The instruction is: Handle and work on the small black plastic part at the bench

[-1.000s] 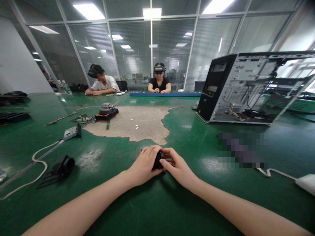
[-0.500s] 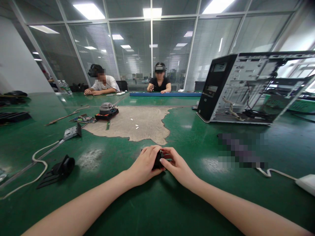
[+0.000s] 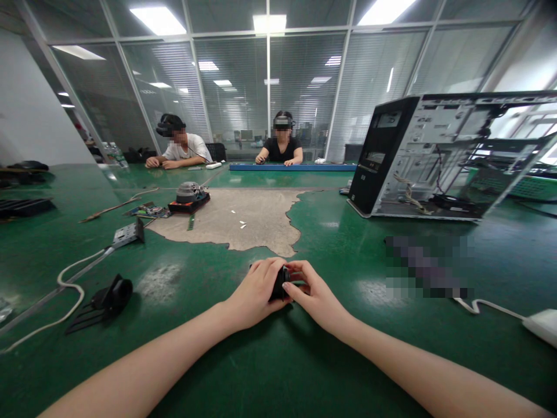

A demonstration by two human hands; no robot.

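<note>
Between my hands, low over the green table (image 3: 331, 371), is a small black part (image 3: 279, 285), mostly hidden by fingers, so its exact kind does not show. My left hand (image 3: 256, 290) wraps over its top and left side, closed on it. From the right, my right hand (image 3: 311, 288) grips the part's right end, with its thumb and fingers bent around the edge. A black plastic bracket with a round duct (image 3: 111, 296) lies on the table, left of my hands.
An open computer case (image 3: 383, 157) stands at the right. Ahead, a fan-topped heatsink (image 3: 189, 194) rests beside a circuit board (image 3: 152, 210) at the brown worn patch (image 3: 261, 215). White cables run along both sides. Two people (image 3: 282, 145) sit across the table, behind a blue bar (image 3: 291, 167).
My hands and the black part stay in almost the same place. Across the table, one person's raised hand has lowered toward the tabletop.
</note>
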